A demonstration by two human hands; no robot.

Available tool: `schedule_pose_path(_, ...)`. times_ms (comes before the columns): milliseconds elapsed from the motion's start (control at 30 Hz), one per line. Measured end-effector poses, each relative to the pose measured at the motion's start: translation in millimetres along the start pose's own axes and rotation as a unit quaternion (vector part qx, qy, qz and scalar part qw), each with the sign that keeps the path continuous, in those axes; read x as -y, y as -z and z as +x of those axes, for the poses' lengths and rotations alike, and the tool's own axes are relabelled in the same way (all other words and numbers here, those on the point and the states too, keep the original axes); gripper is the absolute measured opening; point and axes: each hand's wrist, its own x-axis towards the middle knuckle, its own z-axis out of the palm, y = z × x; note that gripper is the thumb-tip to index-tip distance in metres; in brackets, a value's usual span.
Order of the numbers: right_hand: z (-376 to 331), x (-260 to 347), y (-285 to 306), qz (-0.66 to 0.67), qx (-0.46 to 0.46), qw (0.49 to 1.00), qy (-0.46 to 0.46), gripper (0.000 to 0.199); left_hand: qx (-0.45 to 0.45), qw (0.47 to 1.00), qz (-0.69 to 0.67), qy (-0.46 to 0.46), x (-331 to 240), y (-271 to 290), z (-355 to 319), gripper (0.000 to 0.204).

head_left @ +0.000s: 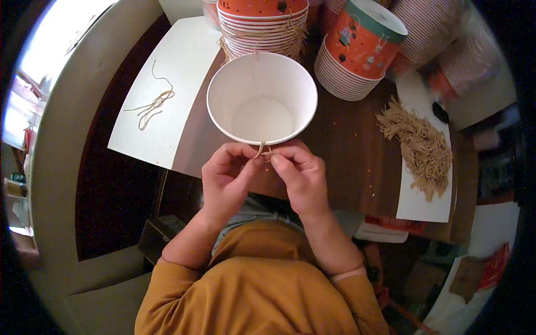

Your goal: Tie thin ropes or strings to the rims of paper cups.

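A white paper bucket (223, 109) stands upright at the table's near edge, its open top toward me. At its near rim a thin tan string (263, 149) is looped, and both my hands pinch it there. My left hand (225, 177) grips one part between thumb and forefinger. My right hand (303, 176) pinches the string just to the right, fingertips close to the left ones. Another piece of string shows at the bucket's far rim. The string's exact path behind the near rim is hidden.
Stacked orange-printed buckets (262, 28) with strings stand behind the bucket. More stacks rise at the back right, one topped by an upturned orange bucket (357, 47). Loose strings (153, 103) lie on white board at left; a tan string bundle (421, 148) lies on white board at right.
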Motion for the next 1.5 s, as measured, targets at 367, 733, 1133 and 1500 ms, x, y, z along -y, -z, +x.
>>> schedule_pose_path(367, -3, 4, -2, -0.087, -0.007, 0.996, 0.025, 0.007, -0.05, 0.997, 0.054, -0.031, 4, -3, -2, 0.008)
schedule_pose_path(733, -5, 5, -15, 0.101, -0.023, 0.993, -0.057, 0.015, -0.045, 0.998, 0.048, -0.006, 3, 0, -2, 0.006)
schedule_pose_path(1133, 1, 10, 3, 0.217, 0.07, 0.96, -0.162, 0.015, 0.043, 0.998, -0.016, -0.03, 6, 10, 3, 0.009)
schedule_pose_path(1500, -2, 8, -5, 0.194, 0.039, 0.971, -0.131, 0.016, 0.037, 0.956, 0.215, -0.196, -1, 8, 6, 0.017)
